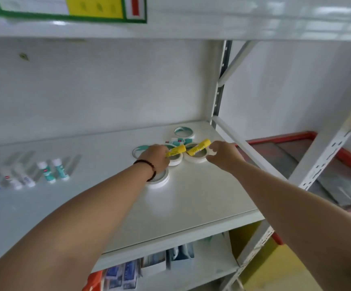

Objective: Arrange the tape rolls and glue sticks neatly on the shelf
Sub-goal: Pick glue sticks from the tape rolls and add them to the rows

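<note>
My left hand [156,157] grips one yellow glue stick [175,151] and my right hand [223,154] pinches another yellow stick [198,147] above white tape rolls [195,157] on the shelf [191,202].

On the white shelf [191,202]: 5 tape rolls [184,132] visible, clustered approx. mid-back; 2 yellow glue sticks [175,151] lying over them; 2 teal-label glue sticks [53,170] at shelf's left, plus approx. 4 blurred sticks [17,180] further left, count uncertain.
</note>
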